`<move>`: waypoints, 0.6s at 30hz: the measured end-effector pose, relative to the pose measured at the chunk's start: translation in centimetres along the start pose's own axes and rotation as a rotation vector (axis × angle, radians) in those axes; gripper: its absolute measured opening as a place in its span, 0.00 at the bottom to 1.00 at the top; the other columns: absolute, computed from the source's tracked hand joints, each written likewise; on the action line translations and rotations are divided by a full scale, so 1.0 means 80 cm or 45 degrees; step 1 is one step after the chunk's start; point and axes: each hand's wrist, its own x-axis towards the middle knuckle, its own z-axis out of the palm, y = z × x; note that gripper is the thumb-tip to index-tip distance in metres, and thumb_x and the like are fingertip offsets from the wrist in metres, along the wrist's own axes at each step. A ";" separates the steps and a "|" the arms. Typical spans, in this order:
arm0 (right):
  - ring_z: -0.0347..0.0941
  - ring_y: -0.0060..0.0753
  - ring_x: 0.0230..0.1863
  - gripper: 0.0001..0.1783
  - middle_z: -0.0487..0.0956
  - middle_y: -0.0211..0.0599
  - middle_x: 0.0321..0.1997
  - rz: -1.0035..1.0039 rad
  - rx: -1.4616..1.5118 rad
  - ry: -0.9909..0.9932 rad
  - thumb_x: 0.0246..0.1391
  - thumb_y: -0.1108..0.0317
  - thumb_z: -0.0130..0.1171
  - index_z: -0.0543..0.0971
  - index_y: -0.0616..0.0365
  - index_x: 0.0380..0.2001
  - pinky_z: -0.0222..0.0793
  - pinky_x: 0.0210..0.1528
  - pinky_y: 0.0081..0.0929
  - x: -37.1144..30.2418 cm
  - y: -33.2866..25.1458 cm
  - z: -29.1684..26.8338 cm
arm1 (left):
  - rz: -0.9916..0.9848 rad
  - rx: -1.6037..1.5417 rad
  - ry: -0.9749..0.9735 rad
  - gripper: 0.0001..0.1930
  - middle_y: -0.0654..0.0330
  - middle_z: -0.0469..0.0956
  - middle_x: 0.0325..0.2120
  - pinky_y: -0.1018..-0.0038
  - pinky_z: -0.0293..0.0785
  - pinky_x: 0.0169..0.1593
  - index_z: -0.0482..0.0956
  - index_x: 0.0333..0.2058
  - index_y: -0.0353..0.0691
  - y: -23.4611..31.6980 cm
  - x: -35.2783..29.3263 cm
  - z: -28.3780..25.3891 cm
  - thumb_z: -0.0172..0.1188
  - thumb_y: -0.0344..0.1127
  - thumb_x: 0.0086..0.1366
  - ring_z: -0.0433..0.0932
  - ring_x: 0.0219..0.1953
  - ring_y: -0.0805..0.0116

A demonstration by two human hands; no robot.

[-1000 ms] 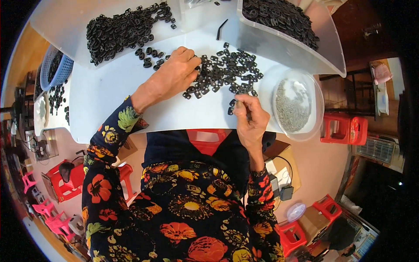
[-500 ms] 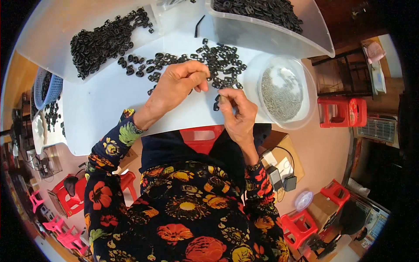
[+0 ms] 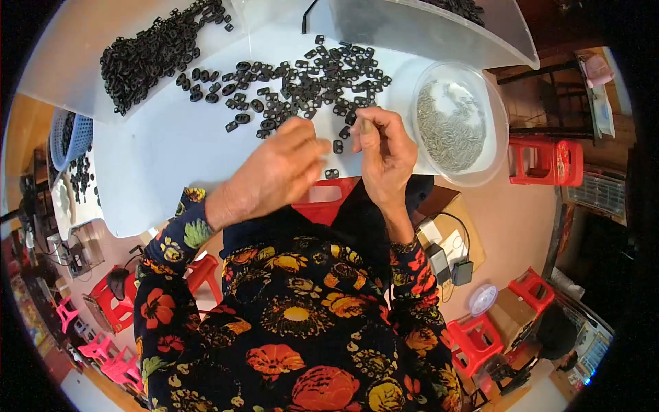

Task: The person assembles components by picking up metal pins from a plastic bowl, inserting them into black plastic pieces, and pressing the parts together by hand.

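Small black plastic ring-like parts [image 3: 302, 75] lie scattered on the white table [image 3: 171, 151], with a denser heap [image 3: 154, 51] at the far left. My left hand [image 3: 278, 172] hovers over the table's near edge with fingers curled together; whether it holds a part is hidden. My right hand [image 3: 384, 147] is just right of it, fingers pinched on a small thin piece near the fingertips. Two loose black parts [image 3: 334, 159] lie between and below the hands. A round clear bowl [image 3: 495, 147] of thin silvery metal pins sits right of my right hand.
A clear plastic bin [image 3: 439, 34] of more black parts stands at the far right. A blue basket [image 3: 65, 137] sits left of the table. Red stools [image 3: 546, 161] stand on the floor, and a power adapter [image 3: 460, 271] lies by my right elbow.
Both hands have drawn back from the scattered parts toward the table's near edge and come closer together. The left hand lifted off the pile.
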 end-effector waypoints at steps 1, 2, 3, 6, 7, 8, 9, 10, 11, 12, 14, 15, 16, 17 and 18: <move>0.70 0.15 0.23 0.07 0.76 0.31 0.26 0.003 -0.012 0.003 0.59 0.74 0.52 0.74 0.63 0.39 0.67 0.25 0.14 -0.001 0.002 -0.001 | 0.068 0.019 -0.017 0.14 0.51 0.68 0.32 0.64 0.68 0.45 0.73 0.37 0.32 0.005 -0.004 0.007 0.62 0.26 0.50 0.68 0.42 0.51; 0.70 0.15 0.23 0.07 0.76 0.31 0.26 0.005 -0.024 0.005 0.59 0.74 0.52 0.74 0.63 0.39 0.66 0.25 0.14 -0.002 0.003 -0.001 | 0.067 0.016 -0.016 0.14 0.51 0.68 0.32 0.64 0.68 0.45 0.73 0.37 0.32 0.010 -0.006 0.013 0.62 0.26 0.50 0.68 0.42 0.51; 0.70 0.15 0.23 0.07 0.76 0.31 0.26 0.006 -0.026 0.004 0.59 0.74 0.52 0.74 0.63 0.39 0.66 0.25 0.14 -0.002 0.003 -0.002 | 0.090 0.054 -0.044 0.15 0.52 0.67 0.32 0.63 0.68 0.45 0.73 0.37 0.31 0.014 -0.008 0.019 0.63 0.26 0.49 0.68 0.43 0.51; 0.69 0.14 0.22 0.07 0.76 0.30 0.25 0.013 -0.040 -0.005 0.59 0.74 0.52 0.74 0.63 0.39 0.66 0.24 0.14 -0.001 0.000 -0.002 | 0.113 0.144 -0.045 0.17 0.53 0.67 0.32 0.62 0.68 0.46 0.73 0.39 0.31 0.017 -0.011 0.028 0.63 0.27 0.49 0.66 0.44 0.51; 0.69 0.14 0.23 0.07 0.76 0.30 0.25 0.021 -0.046 -0.020 0.59 0.74 0.52 0.74 0.63 0.39 0.66 0.24 0.14 -0.001 0.000 -0.002 | 0.128 0.194 -0.025 0.17 0.53 0.67 0.32 0.62 0.67 0.46 0.74 0.39 0.31 0.015 -0.012 0.031 0.63 0.27 0.49 0.67 0.44 0.51; 0.69 0.14 0.23 0.07 0.76 0.30 0.25 0.029 -0.053 -0.035 0.58 0.74 0.52 0.74 0.63 0.39 0.66 0.24 0.13 -0.001 0.000 -0.002 | 0.144 0.244 -0.005 0.17 0.53 0.67 0.32 0.62 0.67 0.47 0.74 0.39 0.31 0.014 -0.012 0.033 0.63 0.26 0.49 0.67 0.44 0.51; 0.69 0.14 0.23 0.07 0.76 0.30 0.25 0.026 -0.054 -0.036 0.58 0.74 0.52 0.74 0.63 0.39 0.66 0.24 0.13 -0.001 -0.002 -0.002 | 0.146 0.245 -0.002 0.17 0.53 0.67 0.32 0.62 0.67 0.47 0.74 0.39 0.31 0.015 -0.013 0.034 0.63 0.26 0.49 0.67 0.44 0.51; 0.69 0.14 0.23 0.07 0.76 0.30 0.25 0.040 -0.038 -0.040 0.58 0.74 0.52 0.75 0.63 0.39 0.66 0.24 0.14 -0.001 -0.003 -0.002 | 0.147 0.238 -0.001 0.17 0.53 0.67 0.33 0.63 0.67 0.47 0.74 0.39 0.30 0.014 -0.014 0.035 0.62 0.26 0.49 0.67 0.43 0.52; 0.69 0.15 0.23 0.07 0.76 0.30 0.26 0.054 -0.023 -0.045 0.59 0.74 0.52 0.75 0.63 0.40 0.66 0.24 0.14 -0.001 -0.003 -0.002 | 0.149 0.232 0.000 0.16 0.53 0.68 0.33 0.63 0.67 0.47 0.74 0.39 0.30 0.014 -0.015 0.037 0.62 0.26 0.49 0.67 0.43 0.52; 0.69 0.15 0.23 0.07 0.76 0.30 0.26 0.051 -0.025 -0.047 0.59 0.74 0.52 0.75 0.63 0.40 0.66 0.24 0.14 -0.001 -0.004 -0.003 | 0.150 0.232 0.005 0.16 0.53 0.68 0.33 0.63 0.67 0.47 0.74 0.39 0.30 0.013 -0.016 0.037 0.62 0.26 0.49 0.67 0.43 0.52; 0.69 0.15 0.24 0.07 0.76 0.31 0.26 0.080 -0.022 -0.097 0.57 0.75 0.53 0.74 0.62 0.40 0.66 0.25 0.16 -0.005 -0.006 -0.008 | 0.118 0.208 0.001 0.18 0.51 0.68 0.35 0.63 0.65 0.50 0.73 0.39 0.29 0.011 -0.019 0.038 0.62 0.27 0.47 0.66 0.46 0.51; 0.69 0.15 0.24 0.07 0.76 0.31 0.26 0.079 -0.025 -0.099 0.57 0.75 0.53 0.74 0.62 0.40 0.66 0.25 0.16 -0.007 -0.009 -0.010 | 0.118 0.206 0.004 0.18 0.51 0.68 0.35 0.63 0.65 0.50 0.73 0.39 0.29 0.011 -0.020 0.037 0.62 0.27 0.47 0.66 0.46 0.51; 0.71 0.20 0.24 0.07 0.76 0.34 0.26 0.019 -0.202 -0.199 0.56 0.76 0.54 0.74 0.62 0.39 0.67 0.26 0.20 -0.010 -0.013 -0.012 | 0.098 0.195 0.011 0.19 0.51 0.68 0.35 0.63 0.65 0.50 0.72 0.39 0.28 0.011 -0.021 0.037 0.62 0.27 0.47 0.66 0.46 0.52; 0.72 0.25 0.23 0.08 0.76 0.37 0.26 -0.042 -0.379 -0.298 0.55 0.77 0.54 0.74 0.63 0.39 0.68 0.27 0.24 -0.010 -0.016 -0.013 | 0.076 0.184 0.017 0.20 0.51 0.68 0.36 0.63 0.65 0.50 0.72 0.40 0.27 0.011 -0.022 0.036 0.62 0.27 0.47 0.66 0.45 0.52; 0.72 0.25 0.23 0.08 0.76 0.37 0.26 -0.042 -0.380 -0.301 0.55 0.77 0.54 0.74 0.63 0.39 0.68 0.27 0.24 -0.007 -0.020 -0.011 | 0.074 0.183 0.019 0.20 0.51 0.68 0.36 0.63 0.65 0.50 0.72 0.40 0.27 0.012 -0.023 0.035 0.62 0.27 0.47 0.66 0.45 0.52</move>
